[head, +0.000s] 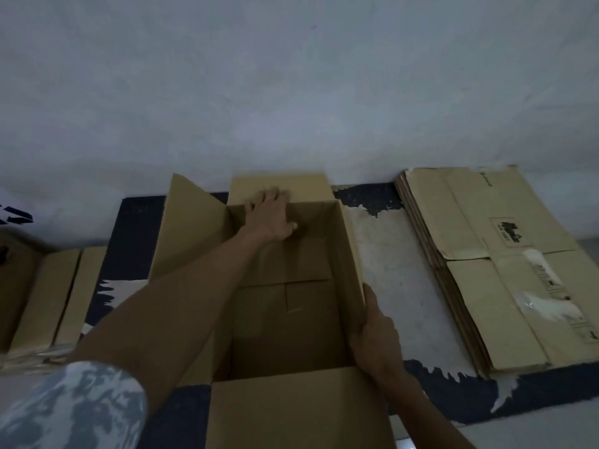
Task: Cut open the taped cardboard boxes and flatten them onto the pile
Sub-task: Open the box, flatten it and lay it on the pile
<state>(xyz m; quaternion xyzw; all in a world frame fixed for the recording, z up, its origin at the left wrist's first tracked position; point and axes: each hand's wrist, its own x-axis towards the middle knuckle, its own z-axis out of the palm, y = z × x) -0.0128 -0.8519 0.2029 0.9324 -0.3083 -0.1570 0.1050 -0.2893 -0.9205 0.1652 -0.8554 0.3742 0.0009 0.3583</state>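
From my feed, the open cardboard box (285,286) sits dead centre on the worn dark mat (382,196), its mouth facing up at me and all four flaps turned out. The flap at nine o'clock (191,231) stands up at a slant, the far flap at twelve o'clock (308,186) leans back toward the pale wall (291,76), and the near flap at six o'clock (301,409) lies out flat toward the camera. Inside I can see the bottom flaps meeting along a seam.

The left hand (270,215) reaches across the box to its far edge at twelve o'clock; the fingers are hooked over the fold onto the far flap, with the thumb inside against the far wall, so it grips that rim. The frame is a little blurred there, so I cannot say how firmly. A patterned sleeve (71,406) shows at the lower left.

The right hand (376,338) is at three o'clock, thumb pointing up the box's right wall and the palm laid against its outside; its fingers are hidden behind the hand, so I cannot tell whether they curl.

The pile of flattened boxes (492,270) lies at two to three o'clock, well apart from the open box, with torn tape on its top sheet. More boxes (58,296) stand at nine o'clock.
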